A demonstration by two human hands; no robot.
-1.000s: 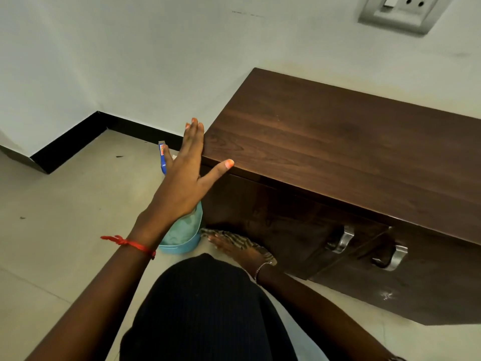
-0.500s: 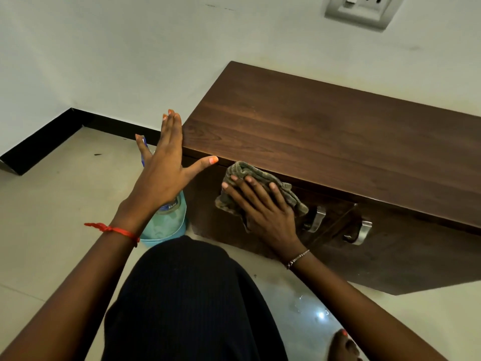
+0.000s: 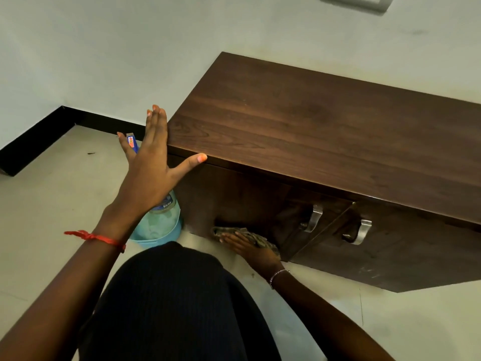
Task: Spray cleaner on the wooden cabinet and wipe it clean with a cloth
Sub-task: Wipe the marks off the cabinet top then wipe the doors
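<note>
The dark wooden cabinet [image 3: 312,131] stands low against the white wall, with two doors and metal handles [image 3: 313,217]. My left hand [image 3: 151,165] rests flat against its left corner, fingers spread, thumb on the top's front edge. My right hand [image 3: 250,247] presses a crumpled grey-green cloth [image 3: 250,234] against the bottom of the left door, near the floor. A pale blue spray bottle [image 3: 158,225] with a blue nozzle stands on the floor at the cabinet's left end, partly hidden behind my left hand.
My dark-clothed knee [image 3: 169,303] fills the lower middle of the view. Beige floor tiles [image 3: 52,204] spread to the left, edged by a black skirting [image 3: 33,142]. A wall socket [image 3: 356,1] sits above the cabinet.
My right hand has slid the cloth from the top of the left door down to its bottom edge. My left hand has stayed on the cabinet corner.
</note>
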